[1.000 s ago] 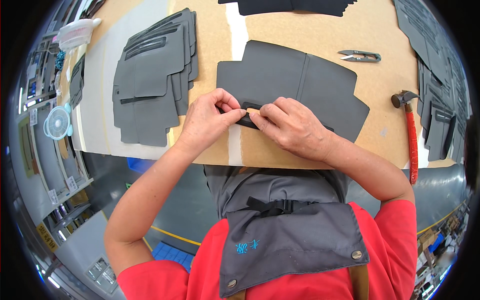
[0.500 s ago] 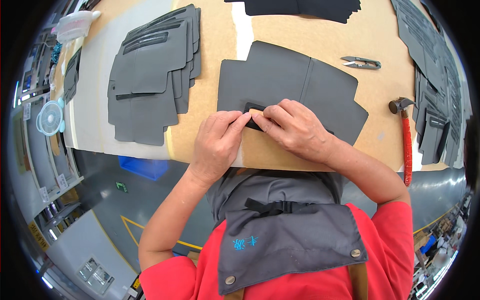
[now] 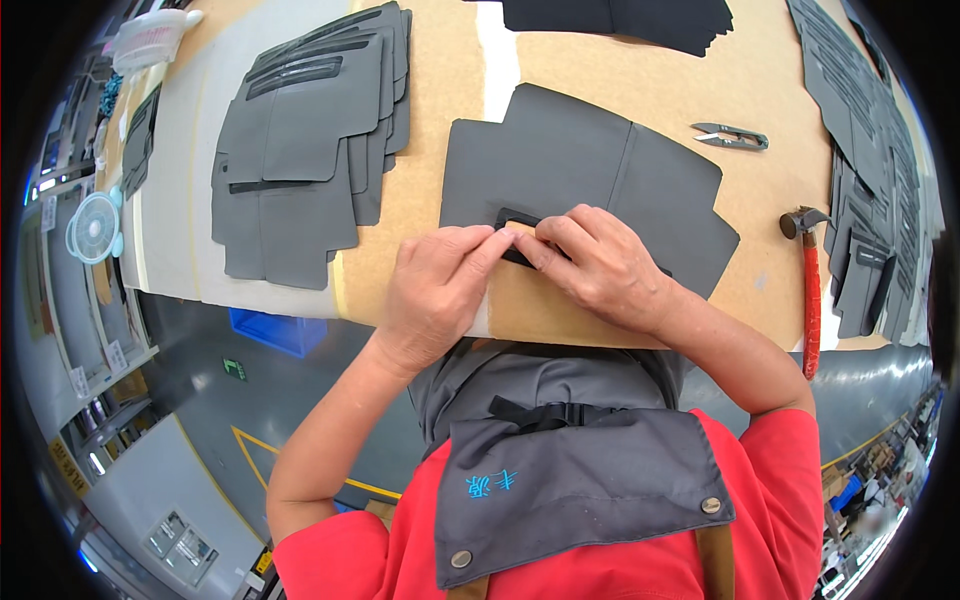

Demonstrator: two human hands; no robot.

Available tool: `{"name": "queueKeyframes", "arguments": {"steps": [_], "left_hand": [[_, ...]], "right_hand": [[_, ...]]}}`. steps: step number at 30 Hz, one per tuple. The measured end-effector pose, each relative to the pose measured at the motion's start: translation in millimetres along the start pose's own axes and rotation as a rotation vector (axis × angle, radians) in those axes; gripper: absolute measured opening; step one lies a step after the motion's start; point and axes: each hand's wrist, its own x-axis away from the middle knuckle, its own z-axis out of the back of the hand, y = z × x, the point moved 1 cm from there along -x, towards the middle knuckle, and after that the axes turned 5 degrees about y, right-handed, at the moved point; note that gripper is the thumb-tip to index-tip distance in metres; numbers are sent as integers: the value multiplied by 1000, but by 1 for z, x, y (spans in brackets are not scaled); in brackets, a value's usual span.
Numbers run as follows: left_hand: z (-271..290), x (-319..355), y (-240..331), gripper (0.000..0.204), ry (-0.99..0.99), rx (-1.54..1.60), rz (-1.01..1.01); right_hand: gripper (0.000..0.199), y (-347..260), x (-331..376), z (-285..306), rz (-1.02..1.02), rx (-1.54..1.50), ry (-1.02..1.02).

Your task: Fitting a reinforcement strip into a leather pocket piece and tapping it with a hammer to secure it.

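Note:
A dark grey cut panel (image 3: 565, 155) with stepped corners and a vertical seam lies flat near the table's front edge. Along its near side runs a slot with a black border (image 3: 515, 217), and tan tabletop shows through the gap. My left hand (image 3: 435, 290) pinches the border at the slot's left part, thumb and forefinger together. Close beside it, fingertips nearly touching, my right hand (image 3: 605, 268) is closed in a pinch on the same border. The rest of the slot is hidden under the right hand.
Stacked grey panels (image 3: 300, 130) lie to the left, more panels (image 3: 870, 130) at the right edge, and black pieces (image 3: 620, 20) at the back. Thread snips (image 3: 732, 137) and a red-handled hammer (image 3: 812, 300) rest on the right. A small fan (image 3: 95, 227) stands far left.
The whole view has shifted slightly. Both hands stay pinched at the slot's border, with only a slight change in the fingers; the panel keeps its place on the table.

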Motion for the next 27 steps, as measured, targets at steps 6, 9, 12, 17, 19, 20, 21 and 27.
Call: {"name": "queueKeyframes", "arguments": {"steps": [6, 9, 12, 17, 19, 20, 21, 27], "left_hand": [[-9, 4, 2, 50, 6, -53, -5], [-11, 5, 3, 52, 18, -60, 3], [-12, 9, 3, 54, 20, -65, 13], [-8, 6, 9, 52, -19, -127, -22], [-8, 5, 14, 51, -23, -159, -29], [-9, 6, 18, 50, -45, -143, -9], [-10, 6, 19, 50, -68, -126, 10], [-9, 8, 21, 49, -91, -127, 2]], "right_hand": [[34, 0, 0, 7, -112, -83, -17], [39, 1, 10, 13, -185, -132, -8], [42, 0, 11, 17, -159, -129, -24], [31, -2, 8, 25, -53, -11, -68], [31, 1, 10, 23, -105, -17, -68], [31, 1, 10, 23, -103, -17, -72], [32, 1, 10, 23, -157, -58, -57], [30, 0, 20, 27, -204, -93, -42]]}}
